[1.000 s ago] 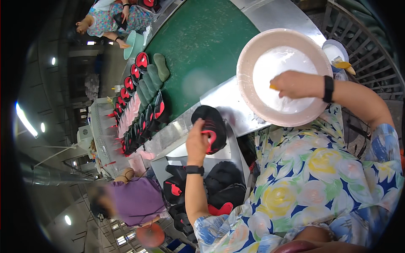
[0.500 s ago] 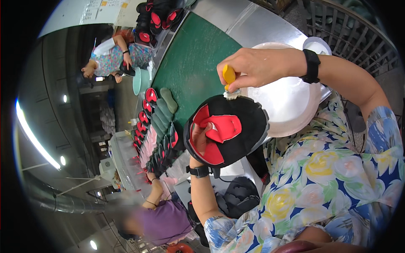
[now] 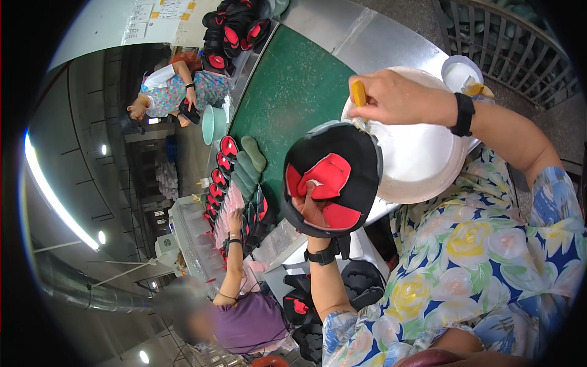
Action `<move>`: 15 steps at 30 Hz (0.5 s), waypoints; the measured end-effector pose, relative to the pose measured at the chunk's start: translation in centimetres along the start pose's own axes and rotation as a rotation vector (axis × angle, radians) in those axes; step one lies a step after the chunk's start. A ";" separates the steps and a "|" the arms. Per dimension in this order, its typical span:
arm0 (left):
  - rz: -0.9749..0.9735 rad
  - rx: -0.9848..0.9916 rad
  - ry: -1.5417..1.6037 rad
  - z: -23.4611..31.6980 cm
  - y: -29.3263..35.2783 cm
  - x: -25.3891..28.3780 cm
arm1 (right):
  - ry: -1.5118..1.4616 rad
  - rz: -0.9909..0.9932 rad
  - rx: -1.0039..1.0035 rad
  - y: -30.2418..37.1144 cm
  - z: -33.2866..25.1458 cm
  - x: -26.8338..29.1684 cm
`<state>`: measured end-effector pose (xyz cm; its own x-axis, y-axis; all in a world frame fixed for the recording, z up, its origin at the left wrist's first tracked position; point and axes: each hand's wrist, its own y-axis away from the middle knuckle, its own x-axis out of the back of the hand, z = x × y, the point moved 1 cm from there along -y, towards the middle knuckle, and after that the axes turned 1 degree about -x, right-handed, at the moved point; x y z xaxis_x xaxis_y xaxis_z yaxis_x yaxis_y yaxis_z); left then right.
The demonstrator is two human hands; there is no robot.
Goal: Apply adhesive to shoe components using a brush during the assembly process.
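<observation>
A black shoe upper with red lining is held up in front of me, its opening facing my view. My left hand reaches inside that opening and grips the upper; part of the hand is hidden by the lining. My right hand is closed around the yellow handle of a brush. The brush's pale bristles are at the upper's edge, partly hidden by my fingers. Below my right hand stands a wide white basin with white liquid in it.
A green conveyor belt runs beyond the upper, carrying red-lined uppers and green shoe forms. A small white tub stands beside the basin. A co-worker in purple reaches toward the belt; another works farther off.
The upper has turned in my left hand and shifted slightly right. My right hand has moved right with the brush along the upper's edge. The purple-clad co-worker's arm has reached farther over the belt.
</observation>
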<state>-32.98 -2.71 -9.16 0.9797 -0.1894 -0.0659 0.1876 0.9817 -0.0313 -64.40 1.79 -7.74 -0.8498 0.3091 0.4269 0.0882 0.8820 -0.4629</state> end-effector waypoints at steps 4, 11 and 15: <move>-0.070 0.111 -0.119 0.2 0.0 0.3 | -0.154 0.034 0.174 -0.9 -0.2 0.5; -0.101 -0.043 0.115 -0.3 0.6 0.3 | -0.018 -0.073 -0.056 0.4 0.0 -0.3; 0.067 -0.132 0.132 -0.5 1.4 -2.6 | -0.120 0.057 -0.305 1.5 -0.1 -1.8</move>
<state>-35.30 -0.88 -9.49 0.9704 -0.1328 -0.2018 0.1029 0.9830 -0.1523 -62.66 2.61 -9.16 -0.8928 0.3327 0.3038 0.2734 0.9360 -0.2216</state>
